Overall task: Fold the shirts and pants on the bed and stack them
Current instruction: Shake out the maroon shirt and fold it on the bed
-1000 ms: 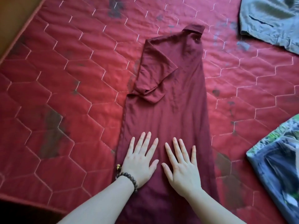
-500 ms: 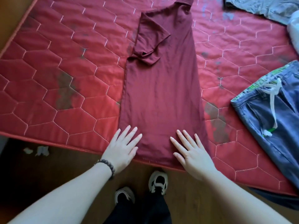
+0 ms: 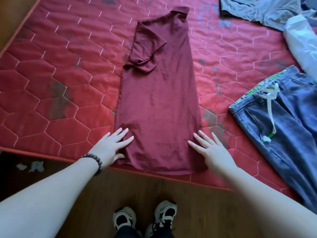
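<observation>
1. Maroon cotton-like fabric: we are looking down at the shirt, lying lengthwise on the red quilted mattress, collar far from us, hem at the near edge. It is already narrowed into a long panel, one sleeve lying folded across the chest.

2. We are laying our left hand on the hem's left corner, fingers straight and spread, gripping nothing; the thumb seems to be touching the side edge. A bead bracelet is circling that wrist.

3. We are placing our right hand at the right corner, likewise flat and unclenched, its fingertips lying on the cloth's margin.

4. We are judging this placement as preparation: palms at both lower corners are pinning and smoothing the hem, where each can pinch a corner and carry it toward the collar for the crosswise fold.

5. Blue drawstring pants and a grey garment are waiting well apart on the right, unfolded; no stack is appearing yet, so most of the task is remaining.

6. We are unable to see the second sleeve, presumably tucked underneath. The pants and grey garment are running out of frame, and a pale translucent bag-like object is too blurred to identify. Whether the right palm is pressing or merely hovering is unclear.
</observation>
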`<state>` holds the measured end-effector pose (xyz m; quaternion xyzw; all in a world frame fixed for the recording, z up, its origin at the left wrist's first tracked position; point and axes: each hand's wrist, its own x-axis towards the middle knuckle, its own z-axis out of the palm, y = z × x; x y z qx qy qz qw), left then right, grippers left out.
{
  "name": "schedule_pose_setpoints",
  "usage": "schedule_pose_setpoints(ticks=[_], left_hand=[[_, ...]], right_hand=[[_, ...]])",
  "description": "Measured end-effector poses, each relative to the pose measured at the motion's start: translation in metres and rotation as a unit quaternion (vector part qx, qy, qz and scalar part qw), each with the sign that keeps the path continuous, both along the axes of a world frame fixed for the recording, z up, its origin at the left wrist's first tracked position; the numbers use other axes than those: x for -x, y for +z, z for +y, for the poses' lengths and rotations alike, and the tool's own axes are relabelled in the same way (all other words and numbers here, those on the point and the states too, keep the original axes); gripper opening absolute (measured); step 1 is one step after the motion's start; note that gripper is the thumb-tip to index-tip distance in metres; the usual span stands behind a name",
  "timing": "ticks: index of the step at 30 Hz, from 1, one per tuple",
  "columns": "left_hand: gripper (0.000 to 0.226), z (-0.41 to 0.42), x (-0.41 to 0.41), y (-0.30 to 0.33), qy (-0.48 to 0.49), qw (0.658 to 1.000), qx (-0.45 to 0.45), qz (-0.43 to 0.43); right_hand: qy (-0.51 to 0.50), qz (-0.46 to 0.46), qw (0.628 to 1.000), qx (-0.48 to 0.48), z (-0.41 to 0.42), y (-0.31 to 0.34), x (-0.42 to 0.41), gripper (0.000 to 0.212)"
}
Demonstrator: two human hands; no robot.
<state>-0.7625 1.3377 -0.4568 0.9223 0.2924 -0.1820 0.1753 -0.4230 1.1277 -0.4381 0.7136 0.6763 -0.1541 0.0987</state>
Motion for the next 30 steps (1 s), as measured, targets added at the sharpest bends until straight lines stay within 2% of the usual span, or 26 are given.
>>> schedule_pose_setpoints(ticks=[3,6,7,11,15,17,19,21,23,25,27,30], left_hand=[[0.081,-0.001,-0.002,0.006,0.003,0.999,0.010,0.034],[0.099,-0.004,-0.006,0.014,0.011,0.998,0.015,0.059],[0.098,-0.004,-0.007,0.016,0.015,0.998,0.015,0.062],[0.064,-0.002,-0.015,0.019,0.027,0.999,-0.003,0.046],[0.044,-0.008,-0.026,0.027,0.043,0.997,-0.031,-0.051],[0.039,-0.010,-0.034,0.030,0.053,0.997,-0.048,-0.032],[0.041,-0.008,-0.043,0.030,0.070,0.996,-0.042,0.029],[0.040,-0.006,-0.051,0.033,0.119,0.992,-0.009,0.043],[0.032,-0.003,-0.056,0.036,0.169,0.985,0.006,-0.023],[0.023,0.005,-0.057,0.043,0.206,0.975,-0.016,-0.084],[0.020,0.022,-0.061,0.052,0.238,0.966,0.016,-0.097],[0.020,0.062,-0.083,0.064,0.295,0.932,0.159,-0.135]], right_hand=[[-0.022,0.028,0.999,-0.003,0.004,0.003,0.003,0.081],[-0.037,0.044,0.998,0.019,0.001,0.005,0.003,0.083],[-0.041,0.051,0.998,0.022,0.000,0.006,0.003,0.084],[-0.050,0.065,0.996,0.026,0.000,0.007,0.001,0.084],[-0.060,0.069,0.996,0.014,0.007,0.008,0.002,0.077],[-0.066,0.083,0.994,-0.014,0.012,0.012,0.002,0.070],[-0.061,0.078,0.994,-0.045,0.017,0.016,0.002,0.062],[-0.045,0.058,0.992,-0.102,0.021,0.017,0.002,0.053],[-0.051,0.072,0.990,-0.111,0.028,0.018,0.000,0.046],[-0.095,0.101,0.987,-0.084,0.040,0.018,-0.009,0.049],[-0.171,0.162,0.972,-0.013,0.060,0.028,-0.018,0.049],[-0.312,0.333,0.889,0.029,0.100,0.050,-0.029,0.034]])
